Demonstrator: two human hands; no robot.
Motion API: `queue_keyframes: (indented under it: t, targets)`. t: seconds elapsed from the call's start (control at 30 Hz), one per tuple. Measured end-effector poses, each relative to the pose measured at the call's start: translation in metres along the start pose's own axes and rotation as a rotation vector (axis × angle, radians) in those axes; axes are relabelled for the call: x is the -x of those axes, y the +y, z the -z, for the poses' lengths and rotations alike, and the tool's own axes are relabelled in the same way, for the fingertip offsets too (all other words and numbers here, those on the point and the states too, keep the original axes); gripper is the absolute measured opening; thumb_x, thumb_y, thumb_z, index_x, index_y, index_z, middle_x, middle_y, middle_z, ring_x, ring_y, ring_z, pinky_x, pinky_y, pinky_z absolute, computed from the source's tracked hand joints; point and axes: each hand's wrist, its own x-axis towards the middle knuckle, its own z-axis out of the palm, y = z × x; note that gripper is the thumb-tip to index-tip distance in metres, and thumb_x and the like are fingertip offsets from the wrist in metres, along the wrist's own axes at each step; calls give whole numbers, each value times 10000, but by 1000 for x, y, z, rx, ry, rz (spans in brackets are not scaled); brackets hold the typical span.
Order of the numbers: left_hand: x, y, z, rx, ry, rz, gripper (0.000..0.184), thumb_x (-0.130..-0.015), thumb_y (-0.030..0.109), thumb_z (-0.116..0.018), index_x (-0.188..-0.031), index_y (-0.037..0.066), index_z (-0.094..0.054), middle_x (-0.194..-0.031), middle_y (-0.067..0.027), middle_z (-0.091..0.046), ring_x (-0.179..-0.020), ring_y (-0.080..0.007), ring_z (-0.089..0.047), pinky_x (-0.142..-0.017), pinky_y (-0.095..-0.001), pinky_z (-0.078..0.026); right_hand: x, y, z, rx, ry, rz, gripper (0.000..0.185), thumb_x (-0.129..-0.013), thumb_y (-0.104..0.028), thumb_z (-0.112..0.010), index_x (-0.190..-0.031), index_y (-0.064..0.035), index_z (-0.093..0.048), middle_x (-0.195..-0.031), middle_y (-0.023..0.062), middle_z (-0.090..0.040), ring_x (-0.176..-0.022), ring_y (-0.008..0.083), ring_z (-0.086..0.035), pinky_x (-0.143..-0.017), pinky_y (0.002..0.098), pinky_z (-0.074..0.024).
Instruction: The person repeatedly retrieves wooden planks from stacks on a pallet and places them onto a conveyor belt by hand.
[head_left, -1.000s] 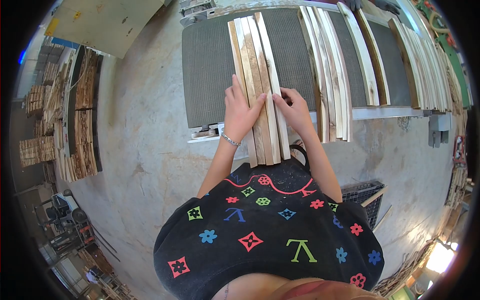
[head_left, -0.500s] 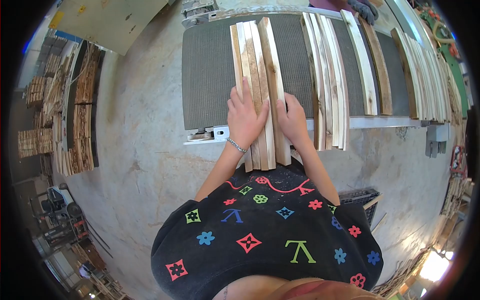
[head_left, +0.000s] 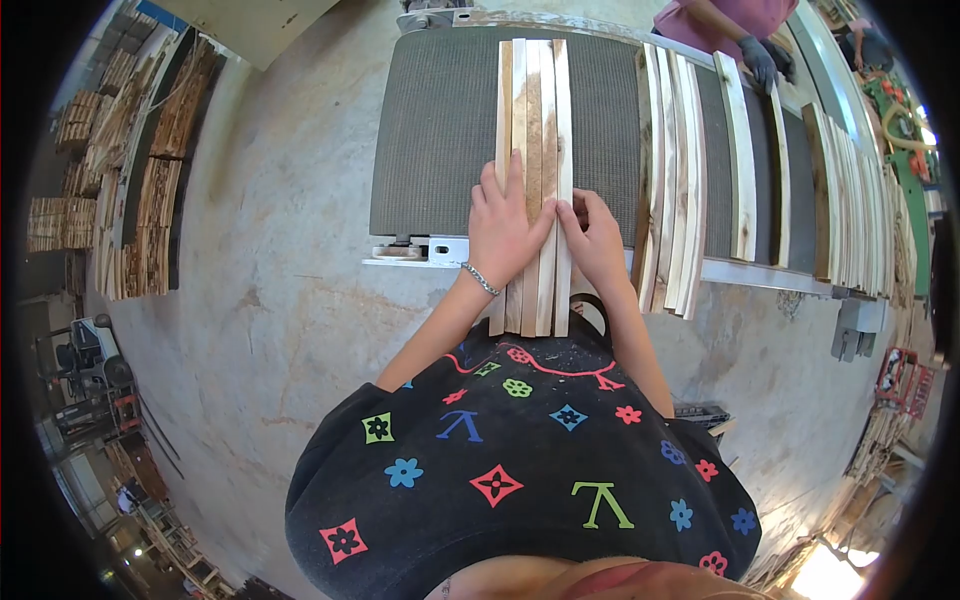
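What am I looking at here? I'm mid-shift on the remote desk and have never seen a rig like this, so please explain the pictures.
There is no robot here: a person works bare-handed, and one camera on their head looks forward and down. That is why their patterned black top fills the bottom.

The left hand, with a bracelet at its wrist, lies across a group of wooden strips; the right hand is at their right edge. How firmly either grips, I can't tell.

The strips lie on a dark textured surface, their near ends sticking out past its edge. Further right lie more strips. The gloved hand at the far side belongs to another person.
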Motion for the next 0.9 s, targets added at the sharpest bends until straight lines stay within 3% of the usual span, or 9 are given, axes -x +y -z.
queue_keyframes:
  t: [0.2, 0.3, 0.4, 0.5, 0.6, 0.73, 0.87, 0.9]
  targets:
    - [1, -4, 1, 78, 12, -7, 837, -900, 423, -638, -1507, -13, -261, -1365, -331, -355, -1134, -483, -455, -979, -512, -415, -5, 8, 1, -25, -31, -28, 412, -929, -314, -665, -1169, 14, -600, -871, 113, -623, -708, 185, -594, -675, 317, -501]
    - [1, -6, -2, 59, 50, -19, 871, -861, 439, -658, -1500, -15, -279, -1345, -332, -387, -1069, -465, -491, -954, -471, -441, -4, 7, 0, -57, -34, -38, 416, -926, -316, -670, -1163, 18, -598, -874, 103, -621, -706, 169, -579, -676, 308, -496]
    - [0, -7, -5, 90, 63, -12, 775, -921, 343, -625, -1504, -20, -266, -1412, -295, -381, -1216, -425, -464, -1044, -448, -398, -3, 8, 0, -81, -39, -66, 413, -928, -306, -673, -1173, 17, -595, -892, 90, -625, -727, 147, -571, -686, 293, -491]
    - [-5, -21, -3, 1147, 0, 241, 671, -986, 221, -548, -1522, -23, -227, -1513, -244, -333, -1388, -338, -367, -1145, -420, -304, 3, 12, 1, -138, -62, -84, 415, -938, -279, -667, -1222, 12, -583, -946, 79, -633, -780, 129, -573, -718, 280, -489]
    - [6, -33, 7, 1240, -78, 274, 626, -1015, 131, -476, -1543, -21, -175, -1576, -208, -269, -1458, -264, -282, -1192, -391, -224, 19, 5, 9, -201, -60, -70, 410, -958, -244, -646, -1276, 3, -567, -1014, 69, -638, -848, 123, -581, -764, 273, -490]
    - [34, -35, 13, 1248, -195, 230, 685, -991, 93, -488, -1560, -12, -122, -1590, -199, -247, -1475, -280, -252, -1204, -387, -195, 74, 4, 11, -308, -37, -199, 394, -976, -207, -621, -1308, -4, -557, -1078, 66, -642, -936, 129, -594, -837, 279, -486]
    - [58, -49, 13, 1217, -306, 150, 669, -973, 82, -511, -1554, -3, -192, -1593, -167, -241, -1469, -268, -263, -1190, -387, -242, 133, -1, 3, -373, 19, -443, 373, -977, -179, -615, -1306, -10, -564, -1102, 66, -647, -1000, 133, -595, -889, 288, -475]
    - [63, -50, 14, 1204, -300, 155, 636, -969, 85, -521, -1541, 8, -254, -1572, -153, -274, -1438, -255, -319, -1160, -377, -301, 143, -3, -2, -442, 79, -476, 348, -975, -172, -613, -1284, -14, -586, -1113, 73, -647, -1022, 145, -596, -895, 296, -473]
